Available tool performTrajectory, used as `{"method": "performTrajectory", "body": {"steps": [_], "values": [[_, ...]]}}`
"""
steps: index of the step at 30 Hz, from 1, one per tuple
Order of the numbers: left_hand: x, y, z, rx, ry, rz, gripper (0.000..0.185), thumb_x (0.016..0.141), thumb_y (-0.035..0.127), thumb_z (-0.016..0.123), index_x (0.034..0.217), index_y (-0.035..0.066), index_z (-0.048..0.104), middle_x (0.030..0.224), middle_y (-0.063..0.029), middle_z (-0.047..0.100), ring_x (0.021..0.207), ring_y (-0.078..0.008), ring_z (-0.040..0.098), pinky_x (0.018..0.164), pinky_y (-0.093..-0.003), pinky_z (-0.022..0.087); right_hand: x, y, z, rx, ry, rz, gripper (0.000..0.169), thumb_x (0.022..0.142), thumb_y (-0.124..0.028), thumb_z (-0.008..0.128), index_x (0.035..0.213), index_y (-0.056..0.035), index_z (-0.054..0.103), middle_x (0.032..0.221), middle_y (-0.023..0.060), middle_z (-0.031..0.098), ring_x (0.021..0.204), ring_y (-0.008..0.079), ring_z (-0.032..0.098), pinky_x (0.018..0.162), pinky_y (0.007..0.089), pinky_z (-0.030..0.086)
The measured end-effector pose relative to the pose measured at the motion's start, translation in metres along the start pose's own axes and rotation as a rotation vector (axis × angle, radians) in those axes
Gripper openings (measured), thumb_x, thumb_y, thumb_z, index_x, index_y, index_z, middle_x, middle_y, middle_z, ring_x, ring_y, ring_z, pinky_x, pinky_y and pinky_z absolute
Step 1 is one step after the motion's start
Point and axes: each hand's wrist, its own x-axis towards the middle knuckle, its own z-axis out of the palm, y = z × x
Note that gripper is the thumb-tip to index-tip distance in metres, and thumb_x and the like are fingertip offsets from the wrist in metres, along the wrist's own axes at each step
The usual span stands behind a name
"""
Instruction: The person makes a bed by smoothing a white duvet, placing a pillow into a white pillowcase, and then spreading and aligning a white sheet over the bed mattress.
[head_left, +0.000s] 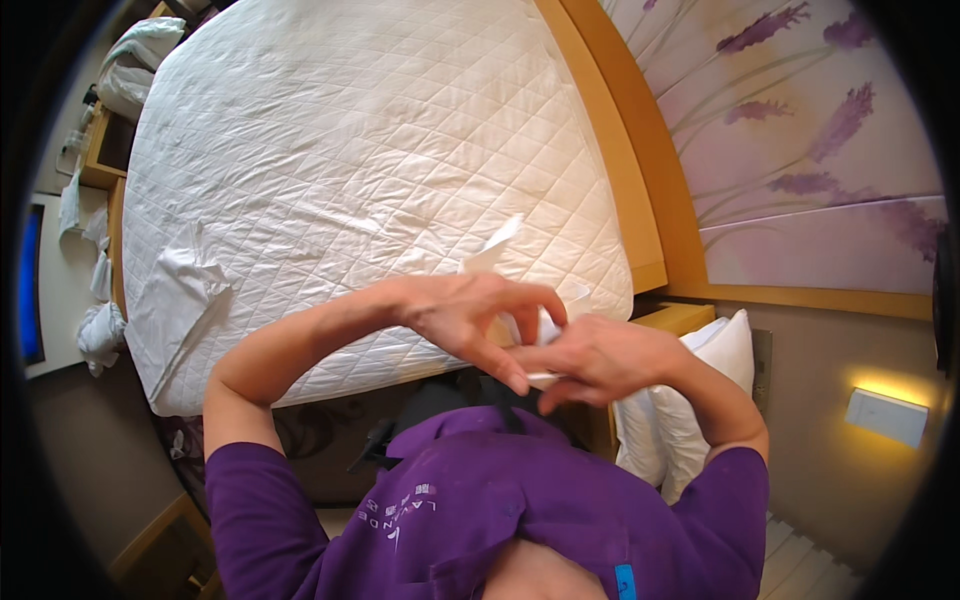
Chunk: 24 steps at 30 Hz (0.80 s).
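My left hand (476, 315) and my right hand (607, 356) meet in front of my waist, above the near edge of the bed. Between them is a thin white item (541, 379), mostly hidden by my fingers and partly blurred. My right hand pinches it. The curled fingers and thumb of my left hand reach around the same spot, but their grip on it is unclear. Just beyond my hands, a white strip (491, 246) sticks up, and a translucent white piece (577, 298) shows; I cannot tell whether either joins the item.
A white quilted mattress pad (375, 150) covers the bed, with crumpled white cloth (180, 300) at its left corner. A wooden headboard (630, 135) borders the right. White pillows (675, 427) lie by a wooden nightstand (679, 316). Along the left wall stands a desk (67, 262) with white bundles.
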Motion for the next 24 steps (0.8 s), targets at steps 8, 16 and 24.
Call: {"method": "performTrajectory", "body": {"steps": [8,16,24], "values": [[0.001,0.026,0.007,0.056,-0.06,0.365,0.042,0.086,0.036,0.079,0.101,-0.002,0.068,0.075,-0.0099,0.061,0.087,-0.0253,0.06,0.086,-0.0388,0.044,-0.083,-0.073,-0.04,-0.153,0.27,0.035,0.051,0.078,-0.006,0.075,0.127,-0.0172,0.066,0.087,0.0094,0.068,0.077,0.0335,0.066,0.068,0.0384,0.051],[-0.061,-0.024,-0.049,0.798,0.298,0.298,0.028,0.076,0.018,0.081,0.1,0.007,0.074,0.113,-0.0092,0.069,0.122,-0.0309,0.056,0.112,-0.0446,0.033,-0.067,0.014,-0.089,-0.84,0.828,0.36,0.014,0.077,0.002,0.063,0.083,-0.009,0.066,0.084,0.0107,0.058,0.086,0.0333,0.061,0.072,0.0431,0.05],[-0.2,-0.033,-0.206,1.221,1.126,-0.081,0.023,0.082,0.005,0.066,0.075,0.003,0.044,0.07,-0.0142,0.047,0.069,-0.0337,0.052,0.075,-0.0436,0.049,-0.014,0.055,-0.185,-1.242,1.547,0.054,0.024,0.074,0.003,0.063,0.093,-0.0101,0.071,0.086,0.0076,0.058,0.087,0.0282,0.06,0.071,0.0393,0.051]]}}
